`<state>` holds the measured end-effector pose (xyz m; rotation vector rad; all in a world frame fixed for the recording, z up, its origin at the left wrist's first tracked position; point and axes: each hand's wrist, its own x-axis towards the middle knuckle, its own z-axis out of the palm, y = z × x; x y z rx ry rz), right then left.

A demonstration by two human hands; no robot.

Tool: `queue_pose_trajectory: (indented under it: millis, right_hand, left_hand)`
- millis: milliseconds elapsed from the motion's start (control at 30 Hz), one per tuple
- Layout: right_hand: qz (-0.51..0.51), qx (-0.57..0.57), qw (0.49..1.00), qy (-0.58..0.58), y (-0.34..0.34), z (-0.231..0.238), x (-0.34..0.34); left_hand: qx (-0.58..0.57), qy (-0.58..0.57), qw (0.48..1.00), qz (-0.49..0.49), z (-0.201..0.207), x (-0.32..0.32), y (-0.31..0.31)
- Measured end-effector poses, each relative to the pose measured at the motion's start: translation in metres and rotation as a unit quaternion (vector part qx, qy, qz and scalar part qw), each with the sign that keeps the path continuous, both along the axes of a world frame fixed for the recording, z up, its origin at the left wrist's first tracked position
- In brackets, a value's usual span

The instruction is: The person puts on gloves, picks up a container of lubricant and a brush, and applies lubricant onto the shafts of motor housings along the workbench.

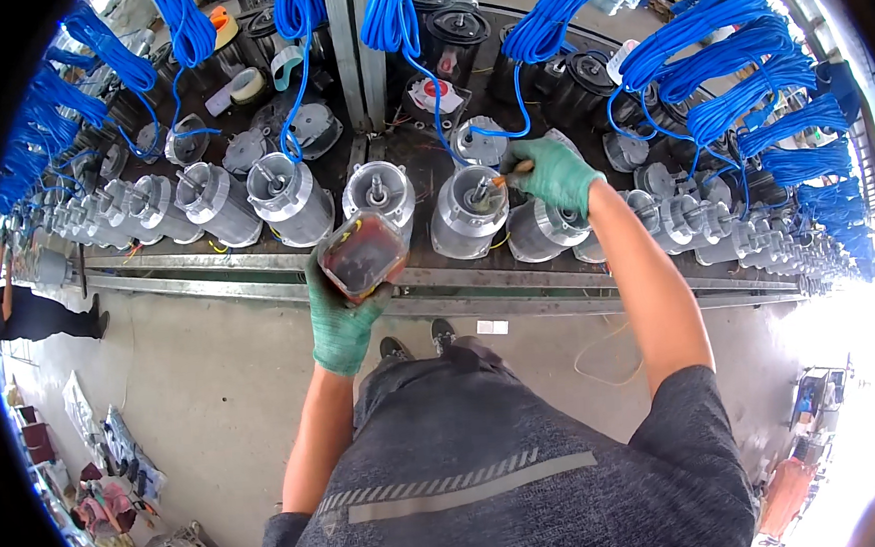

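In green gloves, my left hand (344, 329) is wrapped round a rectangular, clear-walled tub (363, 256) with a dark reddish residue inside, tilted near the bench's front edge. My right hand (555, 174) pinches a small orange-brown stick (498, 182), perhaps a brush handle; its tip reaches the open top of a silver motor housing (469, 226) with a shaft standing in the middle. Left of that one, another motor housing (377, 189) stands upright just behind the tub. A further housing (540, 232) is partly hidden below my right hand.
Rows of similar motors (218, 202) run along the bench both ways. Blue cable coils (387, 16) hang above, their leads dropping to the parts. A metal post (356, 58) rises behind. The bench rail (518, 277) crosses in front of me. Another person (49, 309) stands at far left.
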<state>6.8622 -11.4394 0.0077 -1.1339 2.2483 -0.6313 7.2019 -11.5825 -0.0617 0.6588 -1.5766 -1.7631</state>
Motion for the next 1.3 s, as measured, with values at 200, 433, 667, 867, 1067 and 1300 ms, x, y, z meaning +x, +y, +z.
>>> queue_pose_trajectory:
  millis: [200, 433, 667, 867, 1067, 1300]
  right_hand:
    - [0.205, 0.106, 0.970, 0.081, -0.052, 0.018, -0.020]
    - [0.281, 0.161, 0.929, 0.181, -0.099, 0.018, 0.012]
    - [0.357, 0.205, 0.873, 0.262, -0.072, 0.023, 0.064]
    - [0.266, 0.105, 0.934, 0.215, -0.020, -0.008, 0.055]
    - [0.337, -0.031, 0.868, 0.364, 0.024, 0.013, 0.047]
    - [0.294, -0.107, 0.857, 0.409, 0.047, 0.031, 0.037]
  left_hand:
    - [-0.053, -0.020, 0.998, -0.003, -0.009, 0.009, 0.007]
    - [-0.037, 0.004, 0.999, -0.012, -0.008, 0.016, 0.018]
    - [-0.002, -0.002, 1.000, 0.008, -0.003, 0.018, 0.020]
    - [-0.033, -0.019, 0.999, 0.009, -0.007, 0.020, 0.020]
    - [-0.052, -0.039, 0.998, 0.018, -0.009, 0.017, 0.020]
    - [-0.049, -0.025, 0.998, 0.002, -0.009, 0.011, 0.024]
